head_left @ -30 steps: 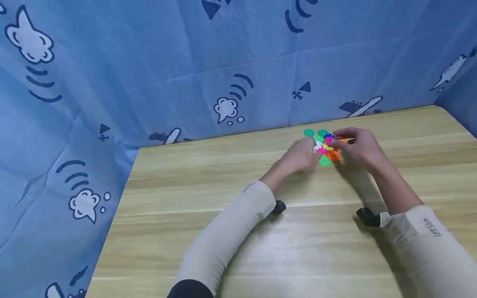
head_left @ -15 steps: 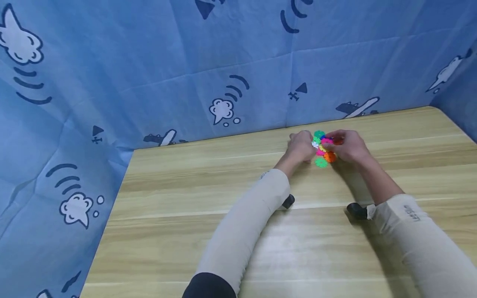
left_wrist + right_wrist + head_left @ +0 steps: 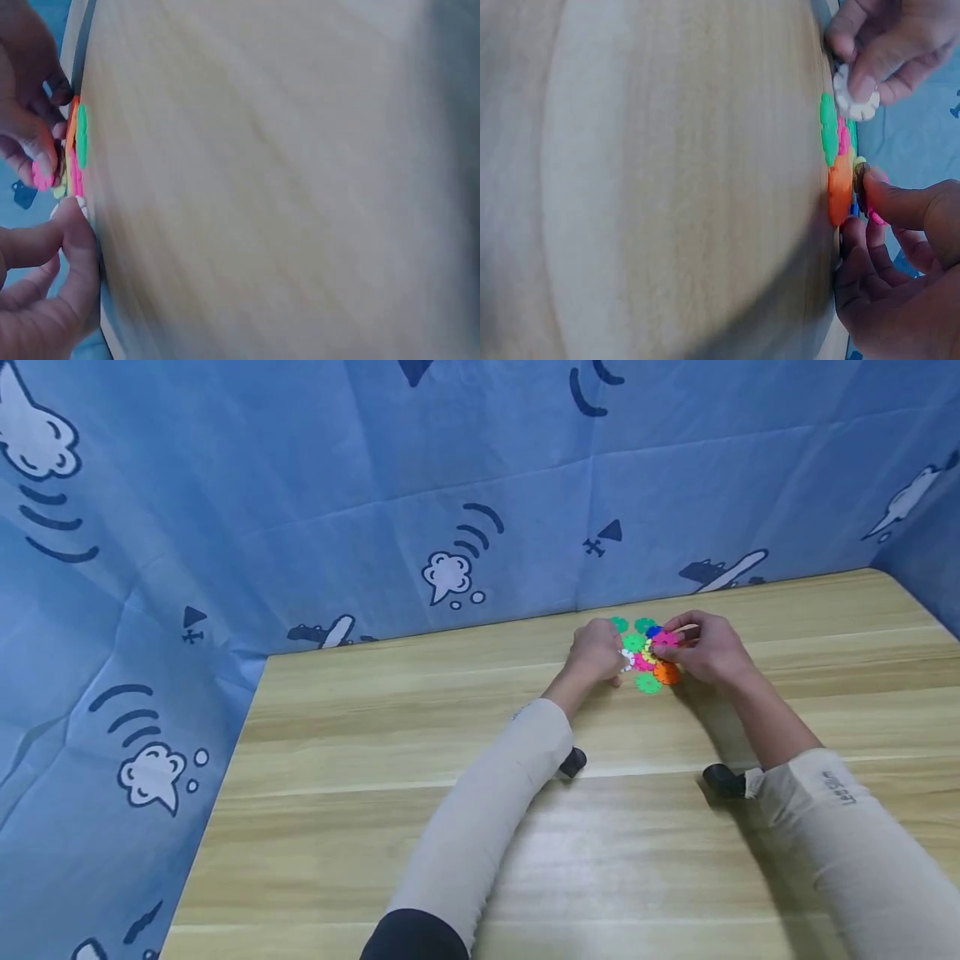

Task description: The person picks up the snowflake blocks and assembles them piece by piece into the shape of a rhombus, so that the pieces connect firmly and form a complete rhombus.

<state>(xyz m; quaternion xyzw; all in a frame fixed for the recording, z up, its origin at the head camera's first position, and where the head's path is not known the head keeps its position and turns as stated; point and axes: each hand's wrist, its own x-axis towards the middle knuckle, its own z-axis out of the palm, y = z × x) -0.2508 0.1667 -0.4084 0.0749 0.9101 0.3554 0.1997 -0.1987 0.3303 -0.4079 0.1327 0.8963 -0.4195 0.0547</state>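
Note:
Bright notched plastic discs lie in a small cluster at the far right of the table. My left hand is at the cluster's left side. It pinches a white disc between thumb and finger, plain in the right wrist view. From the right, my right hand pinches a pink disc over the pile; in the left wrist view a yellow disc and a small dark piece show right beside its fingers. Under and around lie an orange disc, another pink disc, a blue disc and several green discs.
The wooden table runs back to a blue printed cloth, close behind the discs. Dark wrist cameras stick out from both sleeves low over the tabletop.
Over the last second, my left hand has shifted a little left, and the white disc with it. The right hand dipped left and came back, the pink disc now showing between its fingers.

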